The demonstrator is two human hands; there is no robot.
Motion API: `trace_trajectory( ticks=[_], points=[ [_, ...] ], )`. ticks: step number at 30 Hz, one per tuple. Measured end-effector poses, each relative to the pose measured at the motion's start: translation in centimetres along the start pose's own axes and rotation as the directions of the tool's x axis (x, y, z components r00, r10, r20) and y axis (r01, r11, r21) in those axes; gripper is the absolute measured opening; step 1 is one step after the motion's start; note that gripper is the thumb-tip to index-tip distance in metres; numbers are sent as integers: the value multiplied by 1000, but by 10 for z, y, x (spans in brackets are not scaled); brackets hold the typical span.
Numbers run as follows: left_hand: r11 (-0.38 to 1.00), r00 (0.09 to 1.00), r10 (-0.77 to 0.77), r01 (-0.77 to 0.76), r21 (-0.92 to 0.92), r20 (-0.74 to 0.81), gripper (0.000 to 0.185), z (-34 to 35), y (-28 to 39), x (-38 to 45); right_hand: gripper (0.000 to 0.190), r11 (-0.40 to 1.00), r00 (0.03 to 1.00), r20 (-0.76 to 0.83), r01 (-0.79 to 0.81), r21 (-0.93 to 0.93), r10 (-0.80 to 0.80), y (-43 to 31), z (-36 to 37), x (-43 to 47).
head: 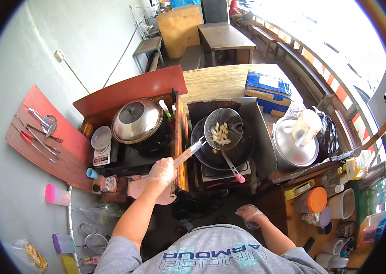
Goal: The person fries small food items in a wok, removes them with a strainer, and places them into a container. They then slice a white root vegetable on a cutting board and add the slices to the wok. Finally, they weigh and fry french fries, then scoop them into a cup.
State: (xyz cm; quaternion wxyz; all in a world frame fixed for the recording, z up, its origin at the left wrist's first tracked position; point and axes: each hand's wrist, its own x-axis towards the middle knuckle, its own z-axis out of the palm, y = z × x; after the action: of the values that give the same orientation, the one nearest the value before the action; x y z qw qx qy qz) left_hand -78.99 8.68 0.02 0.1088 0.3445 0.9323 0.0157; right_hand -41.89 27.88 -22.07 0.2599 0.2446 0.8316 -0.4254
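Observation:
My left hand (163,171), in a clear plastic glove, grips the wooden handle (182,157) of a wire-mesh skimmer. Pale cut pieces of food (221,133) lie in the skimmer's round mesh basket (235,123). It is held over a dark wok (198,154) on a stove (210,175), hiding much of the wok's inside. A pink-tipped utensil handle (234,169) sticks out over the wok's near rim. My right hand (248,212), gloved too, hangs low in front of my body, away from the stove. Nothing shows in it, and its finger position is unclear.
Left of the wok, beyond a wooden partition (182,137), stands a lidded pot (138,120) beside a kitchen scale (101,157). A metal guard (259,137) borders the wok. Further right are a lidded aluminium pot (295,152) and a blue-taped box (268,92). Containers (317,199) crowd the right-hand shelf.

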Motion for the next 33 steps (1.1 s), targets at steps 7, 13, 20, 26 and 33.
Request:
trace_trajectory(
  ticks=[7, 13, 20, 26, 33],
  points=[
    [993, 959, 117, -108, 47, -258, 17, 35, -18, -9, 51, 980, 998, 55, 18, -197, -8, 17, 20, 7],
    [976, 874, 212, -207, 59, -437, 19, 58, -25, -8, 50, 980, 994, 78, -65, -187, 81, 45, 28, 3],
    [963, 775, 267, -239, 124, -573, 22, 66, -44, 0, 50, 969, 990, 82, -91, -228, 113, 84, 42, 8],
    [973, 791, 194, -231, 11, -581, 42, 67, -62, 3, 50, 935, 972, 186, -72, -346, 144, 110, 60, 17],
    [964, 789, 208, -267, -17, -577, 27, 73, -69, 8, 52, 907, 941, 314, 22, -420, 122, 81, 63, 39]
  ],
)
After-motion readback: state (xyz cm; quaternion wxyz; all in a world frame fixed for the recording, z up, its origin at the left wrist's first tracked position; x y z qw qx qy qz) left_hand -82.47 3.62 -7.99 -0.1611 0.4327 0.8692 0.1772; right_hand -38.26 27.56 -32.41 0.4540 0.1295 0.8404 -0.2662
